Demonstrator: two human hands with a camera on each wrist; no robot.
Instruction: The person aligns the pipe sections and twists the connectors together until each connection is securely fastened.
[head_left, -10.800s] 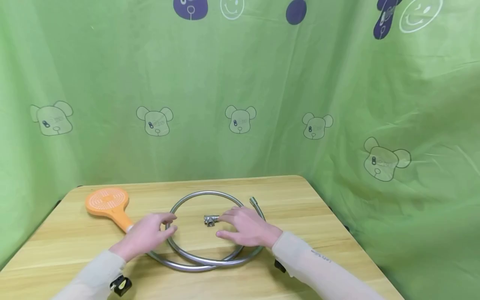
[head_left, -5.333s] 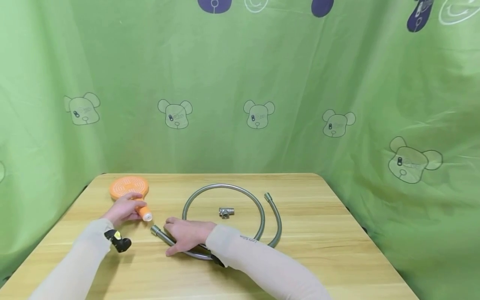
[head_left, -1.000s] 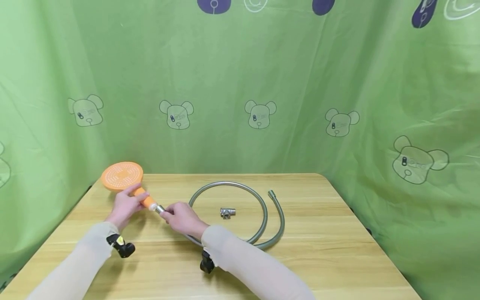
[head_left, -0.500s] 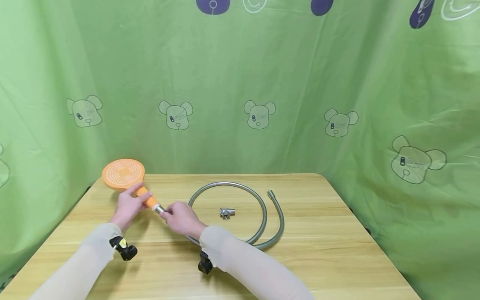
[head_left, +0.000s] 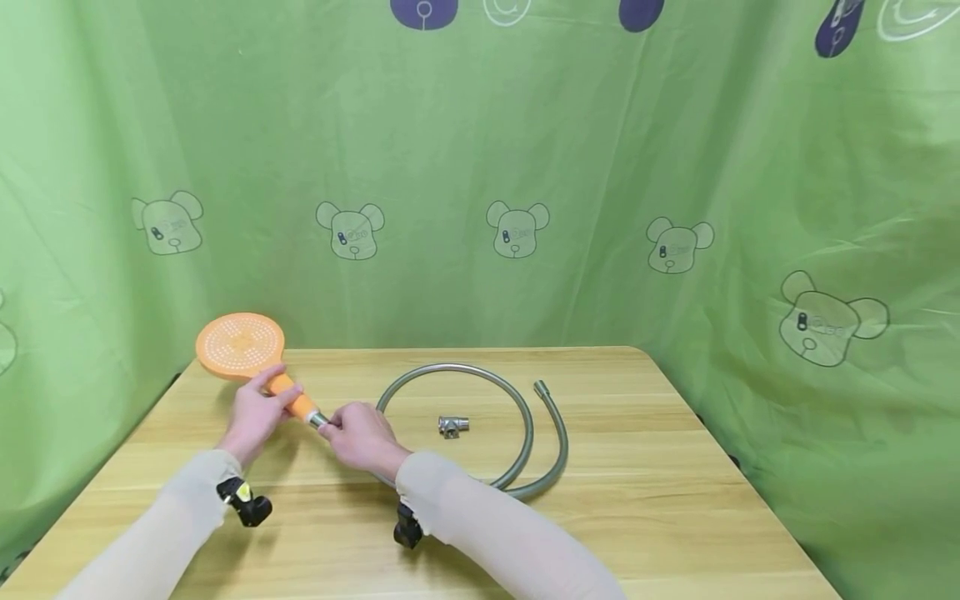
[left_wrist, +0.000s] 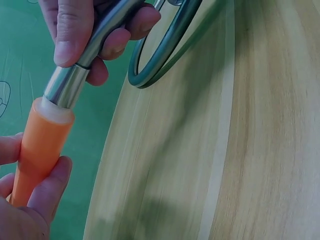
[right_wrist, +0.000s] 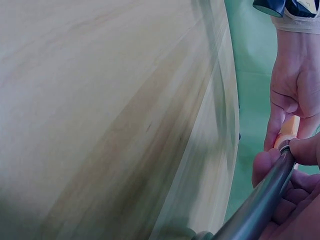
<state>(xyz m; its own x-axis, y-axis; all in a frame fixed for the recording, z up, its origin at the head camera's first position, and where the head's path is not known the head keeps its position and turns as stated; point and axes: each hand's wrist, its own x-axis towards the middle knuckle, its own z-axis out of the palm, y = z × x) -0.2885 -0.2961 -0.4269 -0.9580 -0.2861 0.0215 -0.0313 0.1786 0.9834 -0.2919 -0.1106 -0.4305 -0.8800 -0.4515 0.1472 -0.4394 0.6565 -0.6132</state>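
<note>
An orange shower head (head_left: pixel 240 343) is raised over the far left of the table, its spray face toward the head camera. My left hand (head_left: pixel 257 414) grips its handle (left_wrist: pixel 44 135). Against the white collar at the handle's end sits the metal end fitting (left_wrist: pixel 66 86) of a grey shower hose (head_left: pixel 527 425). My right hand (head_left: pixel 363 435) holds the hose just behind that fitting, thumb and fingers curled round it. In the right wrist view the hose (right_wrist: pixel 257 205) runs back through the right fingers. How far the fitting is threaded on cannot be told.
Inside the hose loop lies a small metal tee valve (head_left: pixel 453 427). The hose's other end (head_left: pixel 542 389) rests on the wooden table (head_left: pixel 660 517) to the right. A green curtain (head_left: pixel 450 283) hangs close behind the table and along both sides.
Earlier, handle and hose end lay apart on the table; both are now lifted and joined end to end. Over the last second, the gap at the collar narrows and the shower head shifts slightly.
</note>
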